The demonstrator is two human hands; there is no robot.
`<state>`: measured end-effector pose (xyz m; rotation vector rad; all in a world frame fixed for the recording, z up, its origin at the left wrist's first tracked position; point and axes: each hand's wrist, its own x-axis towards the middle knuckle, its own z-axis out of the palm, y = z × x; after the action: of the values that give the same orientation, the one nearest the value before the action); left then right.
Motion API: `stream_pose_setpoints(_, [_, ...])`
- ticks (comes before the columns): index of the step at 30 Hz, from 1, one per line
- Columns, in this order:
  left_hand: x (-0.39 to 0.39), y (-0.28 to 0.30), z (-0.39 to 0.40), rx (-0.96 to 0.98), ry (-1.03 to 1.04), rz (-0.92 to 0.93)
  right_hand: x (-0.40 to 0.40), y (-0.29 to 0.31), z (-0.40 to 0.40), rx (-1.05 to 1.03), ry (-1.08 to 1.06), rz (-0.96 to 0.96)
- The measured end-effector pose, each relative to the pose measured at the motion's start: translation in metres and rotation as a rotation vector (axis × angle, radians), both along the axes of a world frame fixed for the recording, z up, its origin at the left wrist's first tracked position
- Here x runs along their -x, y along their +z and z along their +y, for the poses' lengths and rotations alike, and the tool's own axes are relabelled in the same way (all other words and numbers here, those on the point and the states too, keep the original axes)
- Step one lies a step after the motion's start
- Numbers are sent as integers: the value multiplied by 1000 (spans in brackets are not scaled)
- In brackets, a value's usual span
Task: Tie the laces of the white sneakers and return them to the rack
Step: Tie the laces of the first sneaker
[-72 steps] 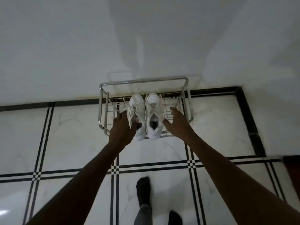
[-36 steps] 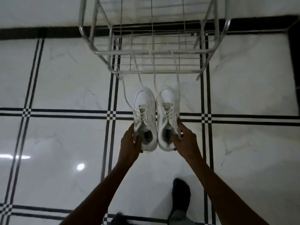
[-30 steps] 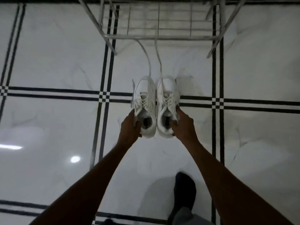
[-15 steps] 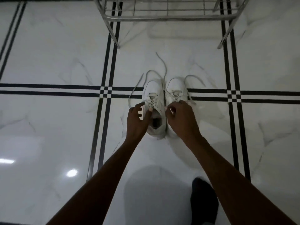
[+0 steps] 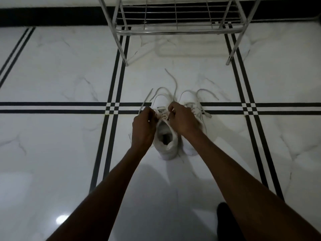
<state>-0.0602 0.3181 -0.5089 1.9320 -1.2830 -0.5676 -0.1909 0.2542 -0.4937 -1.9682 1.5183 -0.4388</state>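
Two white sneakers stand side by side on the marble floor, toes pointing away from me. My left hand (image 5: 143,128) and my right hand (image 5: 182,119) are both over the left sneaker (image 5: 166,140), each pinching one end of its lace near the top eyelets. The right sneaker (image 5: 190,100) is partly hidden under my right wrist; its untied laces (image 5: 206,93) trail loose on the floor. The chrome wire shoe rack (image 5: 180,32) stands just beyond the shoes, its lower shelf bare.
White marble floor with black inlay lines (image 5: 52,107) crossing under the shoes. A black skirting strip (image 5: 52,16) runs along the wall behind the rack. My dark-socked foot (image 5: 227,221) is at the bottom right.
The sneakers were lifted off the rack and set on the floor in front of it. Both hands left the heels and moved onto the left sneaker's laces.
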Motion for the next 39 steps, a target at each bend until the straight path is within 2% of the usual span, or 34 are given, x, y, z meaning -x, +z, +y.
stream_pose_setpoints(4, [3, 7, 7, -80, 42, -77, -3, 6, 18, -4, -80, 7])
stream_pose_setpoints(7, [3, 6, 7, -90, 69, 4, -4, 7, 21, -67, -150, -55])
stream_pose_setpoints(9, [-5, 1, 9, -83, 60, 153, -4, 4, 16, -186, -152, -164])
stream_pose_setpoints(13, [-18, 12, 14, -92, 34, 609, -7, 10, 12, -396, -210, -414])
stream_pose_setpoints(15, [-22, 26, 12, -28, 14, 680, -9, 20, 14, -428, -235, -565])
stream_pose_setpoints(17, [-25, 41, 5, 67, -46, 651, -10, 28, 11, -345, -191, -577])
stream_pose_setpoints(19, [-27, 54, -4, 127, -123, 563, -9, 33, 6, -291, 3, -483])
stream_pose_setpoints(21, [-29, 64, -12, 133, -193, 479, -8, 42, 2, -347, 269, -341])
stream_pose_setpoints(23, [-33, 65, -17, 82, -255, 450, -6, 54, 1, -427, 390, -304])
stream_pose_setpoints(25, [-36, 60, -18, -1, -306, 451, -2, 58, -4, -372, 365, -309])
stream_pose_setpoints(28, [-34, 53, -14, -102, -322, 422, 7, 57, -11, -243, 338, -188])
stream_pose_setpoints(32, [-30, 43, -12, -98, -263, 449, 13, 57, -14, -87, 287, -99])
stream_pose_setpoints(36, [-25, 35, -9, -122, -207, 490, 11, 53, -12, 79, 155, -116])
stream_pose_setpoints(39, [-24, 31, -9, -106, -250, 388, 9, 49, -10, 56, 23, -282])
